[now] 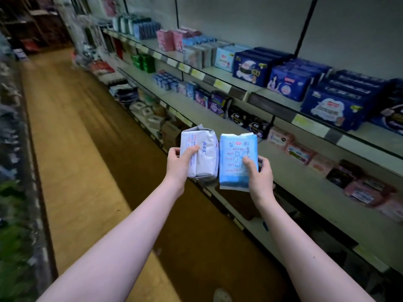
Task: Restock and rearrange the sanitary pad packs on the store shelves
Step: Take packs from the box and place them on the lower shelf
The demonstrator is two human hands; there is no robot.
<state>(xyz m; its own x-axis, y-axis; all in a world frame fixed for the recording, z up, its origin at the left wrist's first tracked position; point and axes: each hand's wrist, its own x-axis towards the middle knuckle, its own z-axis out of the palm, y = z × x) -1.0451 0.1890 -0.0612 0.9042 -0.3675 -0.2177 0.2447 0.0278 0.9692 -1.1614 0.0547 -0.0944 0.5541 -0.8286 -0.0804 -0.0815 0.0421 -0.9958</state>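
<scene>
While both bare forearms reach forward from the bottom of the view, each hand grips one pad pack upright over the aisle. The right hand (260,173) holds the blue pack (234,158) by its lower right corner, thumb flat on the printed front and fingers curled round the right edge. Just left of the blue pack, the left hand (177,162) clasps the white pack (204,153), thumb across its front and fingers hidden behind it. The white pack stands close beside the blue pack, long sides together; whether they touch is unclear. Below and left of the blue pack lies the tan floor (72,138). Right of the blue pack and beyond it runs the middle shelf (316,190), carrying pink packs (298,152) in a row, well apart from the blue pack. Above the blue pack, farther along the same shelf, stand dark packs (244,118). Higher still and to the right of the blue pack, the upper shelf (272,101) bears navy packs (331,110) in stacked rows, with yellow price tags (221,83) along its front rail. Far beyond the blue pack, the aisle's end blurs.
</scene>
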